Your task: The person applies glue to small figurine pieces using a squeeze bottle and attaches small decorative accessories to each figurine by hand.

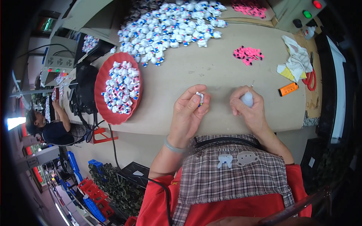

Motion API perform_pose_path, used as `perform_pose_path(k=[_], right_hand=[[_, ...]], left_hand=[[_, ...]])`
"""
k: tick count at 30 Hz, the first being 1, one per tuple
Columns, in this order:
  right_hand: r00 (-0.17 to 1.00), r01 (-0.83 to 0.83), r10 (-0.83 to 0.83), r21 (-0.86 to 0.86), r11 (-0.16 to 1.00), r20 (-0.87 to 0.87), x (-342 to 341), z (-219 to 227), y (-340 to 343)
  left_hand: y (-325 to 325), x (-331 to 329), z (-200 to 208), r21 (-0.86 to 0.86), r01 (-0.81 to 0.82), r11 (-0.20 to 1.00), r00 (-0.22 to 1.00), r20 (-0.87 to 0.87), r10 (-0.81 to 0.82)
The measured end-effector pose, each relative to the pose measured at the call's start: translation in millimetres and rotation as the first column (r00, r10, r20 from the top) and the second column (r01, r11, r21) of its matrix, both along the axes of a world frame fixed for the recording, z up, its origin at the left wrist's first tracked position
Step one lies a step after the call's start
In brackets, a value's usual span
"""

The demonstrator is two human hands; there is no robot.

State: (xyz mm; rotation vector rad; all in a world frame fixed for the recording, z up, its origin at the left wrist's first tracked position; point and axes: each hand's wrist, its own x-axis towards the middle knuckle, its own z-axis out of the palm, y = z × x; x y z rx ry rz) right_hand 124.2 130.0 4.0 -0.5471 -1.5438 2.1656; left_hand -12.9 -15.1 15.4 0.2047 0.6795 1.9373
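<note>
We find a tan-covered desk (215, 122) in a workroom, cluttered around its edges. Clock directions are taken from the small white piece (201, 98), which sits above the near edge, pinched between thumb and fingers of the left hand (188, 111). At three o'clock, the right hand (249, 111) is closed around a pale squeeze bottle (247, 99); the hands are apart. The bottle's thin tip (252, 83) points toward twelve, away from the piece.

We note these risks. A loose pinch could let the piece slip or turn, since little of it is exposed. Too firm a squeeze on the bottle could release excess, if it is filled; its contents we cannot confirm. A careless swing of the tip could prick a finger.

Further out, a loose pile of pink pieces (249, 55) lies between one and two o'clock; a brushing sleeve could scatter it. The red bowl (98, 86) at nine carries similar white pieces, and a large white heap (173, 28) spreads toward eleven and twelve. An orange lighter (288, 89) and red-handled scissors (310, 80) lie near three, a crumpled cloth (298, 54) at two. Beyond the desk, between eight and nine, we observe a co-worker (56, 132); red crates (90, 190) stand between seven and eight.
</note>
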Motion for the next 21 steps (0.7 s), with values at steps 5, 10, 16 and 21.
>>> perform_pose_path(k=[5,10,16,21], right_hand=[[1.000,0.015,-0.016,0.028,0.999,0.013,7.2,1.5,0.6],[1.000,-0.018,0.018,0.049,0.999,-0.005,5.6,2.8,-2.6],[1.000,-0.024,0.024,0.082,0.996,0.011,5.3,0.9,-1.7],[1.000,-0.018,0.018,0.083,0.996,0.008,3.8,3.8,-2.1]], left_hand=[[-21.3,-40.3,21.5,-0.146,-0.532,0.834,0.623,-0.734,0.269],[-69.1,-104.1,56.3,0.099,-0.866,0.490,-0.215,-0.959,-0.186],[-28.6,-103.2,37.8,0.083,-0.712,0.697,-0.389,-0.873,-0.295],[8.6,-98.6,7.1,0.023,-0.760,0.649,-0.380,-0.827,-0.415]])
